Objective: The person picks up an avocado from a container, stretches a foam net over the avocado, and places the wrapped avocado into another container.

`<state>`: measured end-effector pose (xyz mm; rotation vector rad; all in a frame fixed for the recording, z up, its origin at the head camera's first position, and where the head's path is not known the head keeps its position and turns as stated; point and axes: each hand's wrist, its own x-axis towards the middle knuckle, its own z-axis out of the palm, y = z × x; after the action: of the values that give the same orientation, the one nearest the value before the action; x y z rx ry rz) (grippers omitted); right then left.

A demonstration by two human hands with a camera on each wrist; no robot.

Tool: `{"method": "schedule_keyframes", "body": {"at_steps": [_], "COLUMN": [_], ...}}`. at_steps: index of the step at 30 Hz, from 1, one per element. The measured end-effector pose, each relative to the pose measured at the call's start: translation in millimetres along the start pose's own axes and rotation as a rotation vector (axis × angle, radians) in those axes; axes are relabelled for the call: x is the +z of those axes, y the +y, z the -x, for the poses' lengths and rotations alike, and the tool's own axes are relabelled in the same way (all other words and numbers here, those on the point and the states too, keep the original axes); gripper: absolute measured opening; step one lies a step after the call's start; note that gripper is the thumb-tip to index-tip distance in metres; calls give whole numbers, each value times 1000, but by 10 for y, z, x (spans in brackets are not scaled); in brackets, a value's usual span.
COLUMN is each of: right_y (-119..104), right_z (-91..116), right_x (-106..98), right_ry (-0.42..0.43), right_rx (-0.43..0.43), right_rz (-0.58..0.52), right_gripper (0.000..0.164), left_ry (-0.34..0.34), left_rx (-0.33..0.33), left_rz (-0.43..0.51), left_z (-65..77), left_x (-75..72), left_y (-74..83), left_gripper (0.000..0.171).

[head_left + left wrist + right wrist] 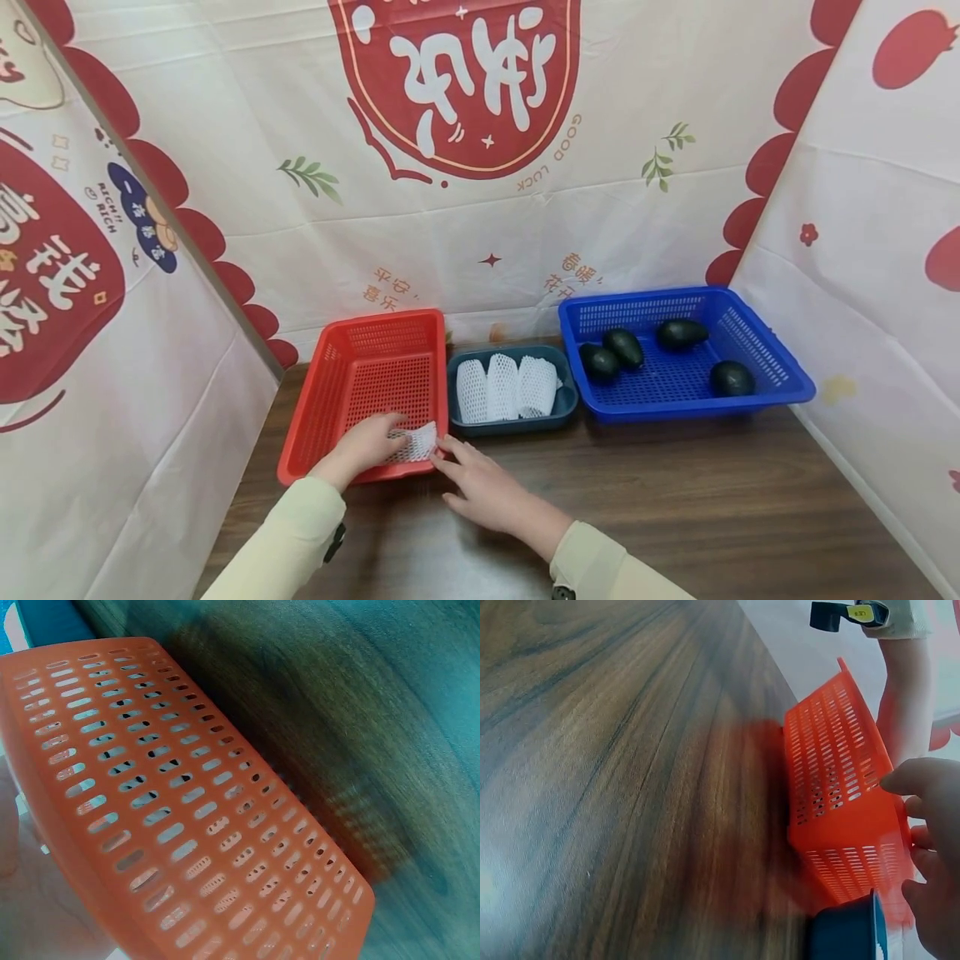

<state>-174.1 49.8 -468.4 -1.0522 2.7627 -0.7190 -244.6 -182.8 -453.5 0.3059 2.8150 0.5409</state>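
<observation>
In the head view my left hand (367,446) reaches into the near right part of a red plastic basket (300,425), its fingers holding a white foam net sleeve (422,442). My right hand (487,487) is at the basket's near right corner, fingertips over the rim beside the sleeve's end. In the right wrist view the right hand's fingers (922,780) reach over the red rim, their tips partly hidden behind it. The basket wall (142,772) blocks most of the left wrist view. Whether anything is inside the sleeve I cannot tell.
A dark teal tray (517,427) with several white foam net sleeves (502,387) stands right of the red basket. Farther right, a blue basket (675,408) contains several dark green avocados (681,333). All stand on a wooden table (637,500) against printed cloth walls (480,225).
</observation>
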Motion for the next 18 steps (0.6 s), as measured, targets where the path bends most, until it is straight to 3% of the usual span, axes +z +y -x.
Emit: {"method": "schedule_keyframes", "body": {"at_steps": [5,10,18], "right_y": [45,181,544], "right_z": [7,46,180], "right_x": [-82,-198,-468], "right_ry": [13,129,299], "right_rx": [-81,-154,-73], "right_rz": [92,188,257], "right_gripper": [56,53,48], "left_ry": [89,177,289], "left_rx": [7,0,28], "left_rz": [11,48,175], "left_z": [41,93,111], "left_x": [-32,-35,-7], "left_y": [82,214,549], "left_gripper": [51,50,45]}}
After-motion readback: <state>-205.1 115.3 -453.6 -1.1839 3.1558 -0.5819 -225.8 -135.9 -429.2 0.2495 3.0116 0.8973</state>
